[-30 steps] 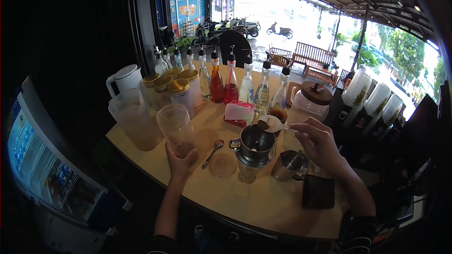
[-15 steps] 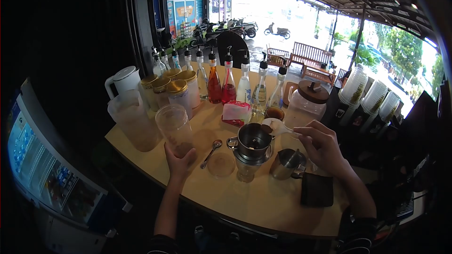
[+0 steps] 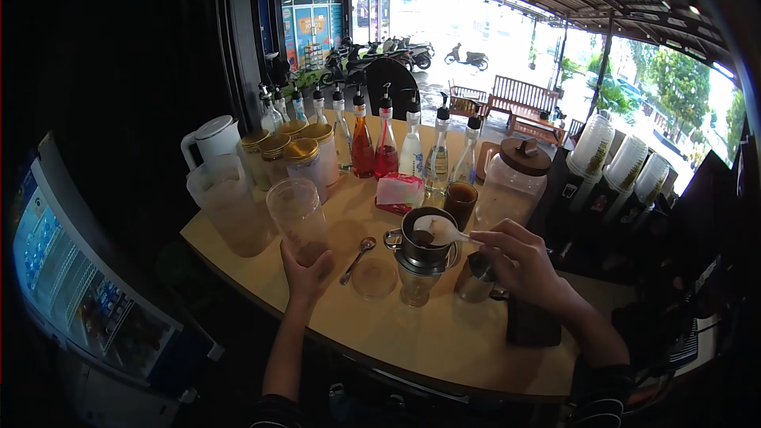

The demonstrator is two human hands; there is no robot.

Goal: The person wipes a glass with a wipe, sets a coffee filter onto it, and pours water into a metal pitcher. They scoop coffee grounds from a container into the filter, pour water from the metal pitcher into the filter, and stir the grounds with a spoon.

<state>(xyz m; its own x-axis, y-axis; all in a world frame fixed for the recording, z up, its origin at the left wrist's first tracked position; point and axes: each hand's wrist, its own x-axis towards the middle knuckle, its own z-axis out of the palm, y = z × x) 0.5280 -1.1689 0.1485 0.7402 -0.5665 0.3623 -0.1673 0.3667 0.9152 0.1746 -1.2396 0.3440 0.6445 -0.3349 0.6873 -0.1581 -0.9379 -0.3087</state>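
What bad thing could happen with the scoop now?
Dark powder from the white scoop, held over the metal drip filter, might spill past its rim. The scoop could bump the filter, perched on a clear glass, and perhaps topple both. If the left hand slips, the clear jar might tip.

Right fingers point(image 3: 507, 239) pinched, left fingers point(image 3: 288, 255) curled

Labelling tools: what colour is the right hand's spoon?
The spoon is white, best seen in the head view.
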